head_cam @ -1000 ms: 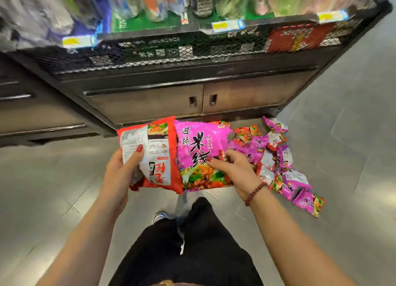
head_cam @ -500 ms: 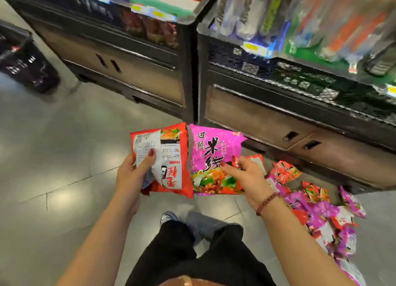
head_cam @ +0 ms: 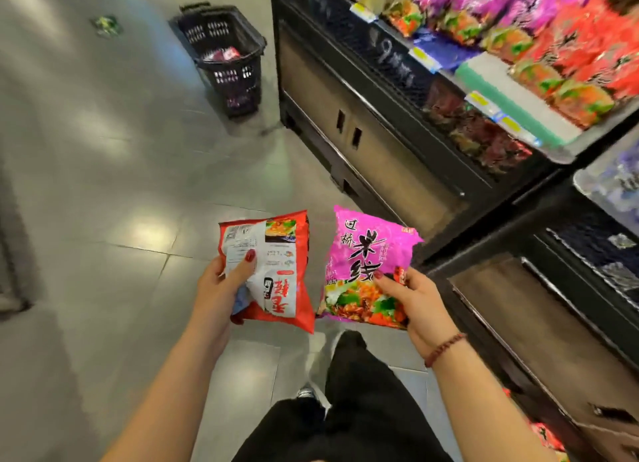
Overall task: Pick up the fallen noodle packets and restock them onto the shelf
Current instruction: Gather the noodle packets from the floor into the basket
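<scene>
The left hand [head_cam: 221, 288] grips a red noodle packet [head_cam: 280, 254]. Its thumb is on the packet's white back and its fingers are curled under it. The right hand [head_cam: 420, 309] grips a pink noodle packet [head_cam: 363, 254] near its bottom right corner, thumb on the front. Both packets are up in the air, side by side and just apart, over the grey tile floor [head_cam: 103, 185]. The writing on the red one is upside down. The pink one is the right way up and has big black letters. A bead bracelet [head_cam: 444, 349] is on the right wrist. The shelf [head_cam: 518, 105] is to the right, and rows of pink and red packets [head_cam: 581, 57] lie on it. Brown cupboard doors [head_cam: 373, 143] are under it. A black shopping basket [head_cam: 224, 57] stands on the floor by the far end of the shelf, with something red and pink inside. A few fallen packets [head_cam: 548, 437] lie on the floor at the bottom right, close to the cupboards
</scene>
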### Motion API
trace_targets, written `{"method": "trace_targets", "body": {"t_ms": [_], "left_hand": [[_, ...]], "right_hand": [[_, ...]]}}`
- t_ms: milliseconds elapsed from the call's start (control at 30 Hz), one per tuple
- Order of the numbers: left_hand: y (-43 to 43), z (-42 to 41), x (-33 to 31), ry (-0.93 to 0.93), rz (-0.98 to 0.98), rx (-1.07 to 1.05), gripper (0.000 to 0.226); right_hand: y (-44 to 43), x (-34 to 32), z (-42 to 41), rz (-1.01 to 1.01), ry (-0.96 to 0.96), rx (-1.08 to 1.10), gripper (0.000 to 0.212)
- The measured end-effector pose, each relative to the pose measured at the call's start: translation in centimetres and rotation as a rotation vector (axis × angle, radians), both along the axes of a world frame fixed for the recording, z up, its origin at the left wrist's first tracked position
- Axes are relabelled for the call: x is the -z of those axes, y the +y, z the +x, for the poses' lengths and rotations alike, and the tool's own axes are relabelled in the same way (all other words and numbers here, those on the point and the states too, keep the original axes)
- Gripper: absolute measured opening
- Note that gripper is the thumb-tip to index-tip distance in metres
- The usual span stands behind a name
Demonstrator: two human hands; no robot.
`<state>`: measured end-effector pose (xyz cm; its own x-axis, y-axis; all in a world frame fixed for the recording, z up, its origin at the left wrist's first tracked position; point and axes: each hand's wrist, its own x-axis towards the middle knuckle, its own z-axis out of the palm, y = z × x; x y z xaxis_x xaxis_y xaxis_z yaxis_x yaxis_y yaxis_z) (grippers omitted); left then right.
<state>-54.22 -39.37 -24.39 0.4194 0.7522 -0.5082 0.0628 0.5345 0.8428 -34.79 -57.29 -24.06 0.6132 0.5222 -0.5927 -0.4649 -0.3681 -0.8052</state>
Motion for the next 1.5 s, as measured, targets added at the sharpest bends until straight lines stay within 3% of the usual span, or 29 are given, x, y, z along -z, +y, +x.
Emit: {"method": "trace_targets", "body": {"t_ms": [200,600,900,1133,1500], "left_hand": [[8.0,2.2,1.8,0.009,-0.025,-0.178,0.031],[28.5,12.2,-1.1,0.061,0.022,-0.355,0.023],[45.3,17.3,0.9,0.043,-0.015,-0.34,0.02],[64.9,21.5,1.4,0.061,-0.043,-0.255,0.024],[85.7,31.8,1.7,0.022,-0.078,-0.184,0.026]], "right_hand": [[11.3,1.4,5.5,0.023,0.025,-0.156,0.018],[37.8,0.5,18.1,0.064,0.001,-0.458,0.029],[55.1,2.5,22.8,0.054,0.048,-0.4,0.039],[72.6,2.8,25.9,0.038,0.08,-0.317,0.039],[92.1,3.8,35.2,0.001,0.103,-0.225,0.017]]}}
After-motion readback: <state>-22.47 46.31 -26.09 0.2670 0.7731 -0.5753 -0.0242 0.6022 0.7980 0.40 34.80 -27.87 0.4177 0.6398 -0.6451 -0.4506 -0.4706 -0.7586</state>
